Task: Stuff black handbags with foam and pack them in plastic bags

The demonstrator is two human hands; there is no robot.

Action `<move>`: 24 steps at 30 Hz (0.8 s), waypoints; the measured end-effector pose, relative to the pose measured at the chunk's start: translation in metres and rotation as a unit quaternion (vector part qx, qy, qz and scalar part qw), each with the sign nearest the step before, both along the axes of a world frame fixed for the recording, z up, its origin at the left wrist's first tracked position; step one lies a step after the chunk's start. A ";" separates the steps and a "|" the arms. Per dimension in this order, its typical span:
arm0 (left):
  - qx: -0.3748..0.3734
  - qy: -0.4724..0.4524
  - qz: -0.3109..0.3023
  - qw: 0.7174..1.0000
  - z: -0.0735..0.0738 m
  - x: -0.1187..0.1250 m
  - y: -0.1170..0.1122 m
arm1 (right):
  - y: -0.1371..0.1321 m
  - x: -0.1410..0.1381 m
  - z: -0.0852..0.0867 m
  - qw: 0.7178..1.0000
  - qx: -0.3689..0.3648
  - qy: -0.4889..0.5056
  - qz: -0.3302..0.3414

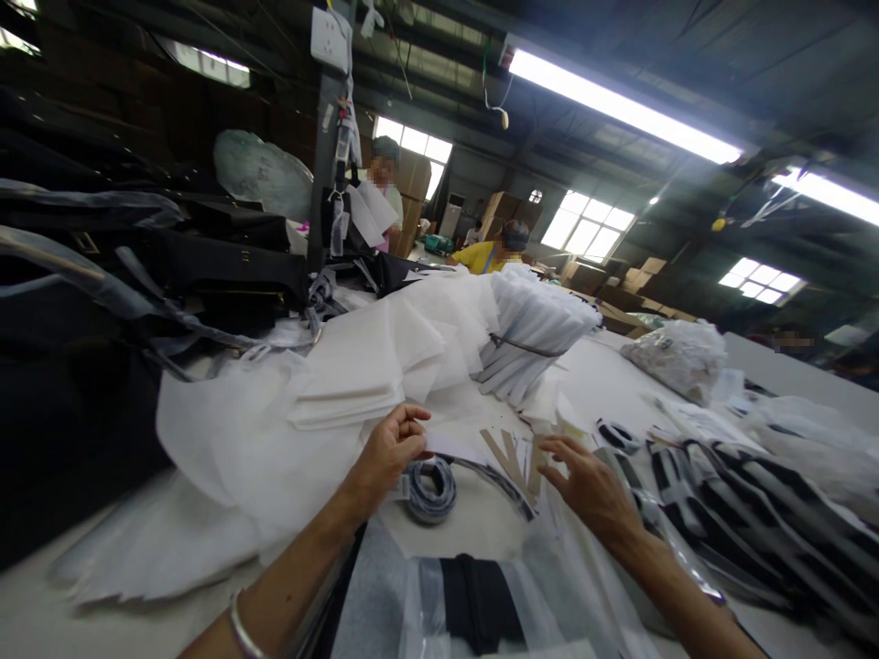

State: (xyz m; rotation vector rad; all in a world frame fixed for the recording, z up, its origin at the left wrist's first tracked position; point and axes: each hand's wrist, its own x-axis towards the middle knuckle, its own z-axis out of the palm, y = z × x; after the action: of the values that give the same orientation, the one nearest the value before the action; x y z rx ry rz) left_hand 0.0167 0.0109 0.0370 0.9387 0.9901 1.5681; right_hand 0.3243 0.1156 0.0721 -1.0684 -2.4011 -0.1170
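Observation:
My left hand [396, 441] is closed, thumb against fingers, on the end of a white strip [454, 448]. Below it lies a coiled dark strap in clear wrap [431, 492]. My right hand [591, 485] has thumb and fingers apart, over the ends of several tan cardboard strips [506, 458]; whether its fingertips touch them I cannot tell. Nearest my body is a black piece with a ridge down its middle [473, 599], among translucent white sheets.
White sheets [357, 357] are heaped left, with a tied bundle of white wrapped pieces [532, 334] behind. Black bags [226, 265] are piled far left. Wrapped black straps [748, 513] and a filled plastic bag [677, 357] lie right. Other people [481, 256] are beyond the table.

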 end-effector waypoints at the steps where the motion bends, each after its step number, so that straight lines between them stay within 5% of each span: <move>1: 0.005 0.027 0.006 1.000 -0.001 0.000 0.001 | -0.005 -0.008 0.001 1.000 -0.017 0.010 0.001; 8: 0.052 0.143 -0.011 0.988 0.003 0.002 -0.007 | -0.036 -0.105 0.025 0.979 -0.167 -0.003 0.117; 14: 0.054 0.179 -0.020 0.982 0.011 -0.003 -0.008 | -0.032 -0.121 0.022 0.965 -0.221 0.035 0.138; 20: -0.039 0.470 0.017 0.882 -0.009 -0.014 0.001 | -0.043 -0.119 0.009 0.901 -0.346 0.246 0.088; 24: -0.066 0.527 0.011 0.847 -0.022 -0.009 0.002 | -0.058 -0.122 -0.009 0.909 -0.338 0.211 0.119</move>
State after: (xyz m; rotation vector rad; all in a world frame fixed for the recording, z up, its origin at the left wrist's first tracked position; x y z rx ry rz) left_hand 0.0077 0.0126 0.0152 1.7445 1.8201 0.8931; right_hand 0.2027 0.0575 0.0636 -0.9267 -2.1664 0.9942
